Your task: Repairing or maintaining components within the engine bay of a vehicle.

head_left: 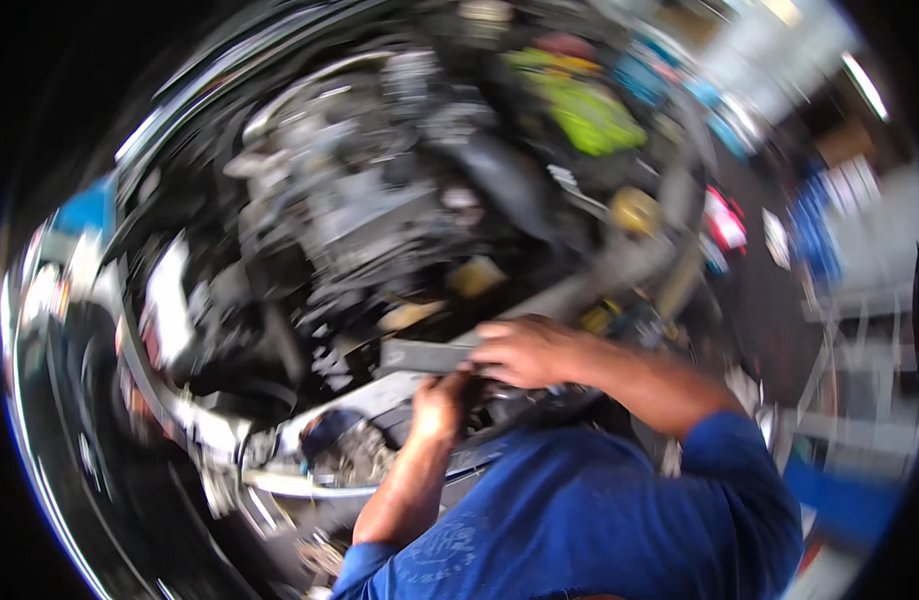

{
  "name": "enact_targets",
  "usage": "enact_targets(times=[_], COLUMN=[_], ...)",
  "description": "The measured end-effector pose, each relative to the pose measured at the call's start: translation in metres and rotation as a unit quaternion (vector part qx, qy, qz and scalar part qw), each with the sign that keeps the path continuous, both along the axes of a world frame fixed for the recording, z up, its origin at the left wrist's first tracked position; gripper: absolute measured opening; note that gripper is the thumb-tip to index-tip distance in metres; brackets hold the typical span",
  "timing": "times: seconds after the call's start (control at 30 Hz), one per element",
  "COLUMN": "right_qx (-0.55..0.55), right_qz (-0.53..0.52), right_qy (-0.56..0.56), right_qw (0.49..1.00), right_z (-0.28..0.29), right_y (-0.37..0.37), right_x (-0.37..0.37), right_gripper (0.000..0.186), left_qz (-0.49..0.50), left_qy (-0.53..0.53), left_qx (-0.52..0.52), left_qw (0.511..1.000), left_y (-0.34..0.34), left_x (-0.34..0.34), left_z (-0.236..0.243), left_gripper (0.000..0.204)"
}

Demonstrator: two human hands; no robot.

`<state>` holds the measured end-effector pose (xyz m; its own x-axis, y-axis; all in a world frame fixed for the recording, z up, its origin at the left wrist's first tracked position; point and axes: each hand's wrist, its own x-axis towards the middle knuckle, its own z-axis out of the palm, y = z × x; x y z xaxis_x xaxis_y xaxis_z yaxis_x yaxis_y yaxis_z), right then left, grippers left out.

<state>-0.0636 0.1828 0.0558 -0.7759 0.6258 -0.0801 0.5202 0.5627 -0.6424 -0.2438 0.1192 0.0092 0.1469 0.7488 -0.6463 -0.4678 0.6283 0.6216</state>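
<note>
A grey, flat, oblong piece [420,356] lies across the front edge of an open car engine bay, close to my body. My right hand [525,350] has its fingers closed on the right end of that piece. Just below, my left hand [440,408] is closed at its lower edge, the fingertips partly hidden. Motion blur keeps me from telling exactly what the piece is. Beyond my hands sits the engine [365,215], smeared grey and black. A pale front crossbar [380,397] runs beneath the piece.
A bright green cloth [590,105] lies at the far right of the bay, with a yellow round cap [636,211] nearer. A black car panel [75,440] stands at left. At right are a white rack [860,350] and a blue bundle [815,230].
</note>
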Motion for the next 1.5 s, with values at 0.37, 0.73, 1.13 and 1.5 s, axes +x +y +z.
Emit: enact_targets(times=[0.37,0.73,1.13,1.5], right_qx=[0.084,-0.384,-0.245,-0.455], right_qz=[-0.138,-0.436,-0.558,-0.43], right_qy=[0.035,0.595,0.286,0.409], right_qw=[0.986,0.555,0.74,0.664], right_z=[-0.012,-0.011,-0.044,-0.034], right_y=[-0.041,-0.11,-0.082,0.036], right_x=[0.049,0.148,0.126,0.054], right_gripper=[0.024,0.017,0.028,0.016], left_qz=[-0.202,-0.221,0.005,0.149], left_qy=[-0.218,-0.105,0.04,-0.137], left_qx=[0.025,0.052,-0.014,0.027], left_qw=[0.955,0.968,0.999,0.979], left_y=[0.013,0.021,0.05,0.094], left_x=[0.018,0.067,0.046,-0.039], left_z=[-0.041,-0.004,0.013,0.018], left_gripper=[0.038,0.036,0.022,0.014])
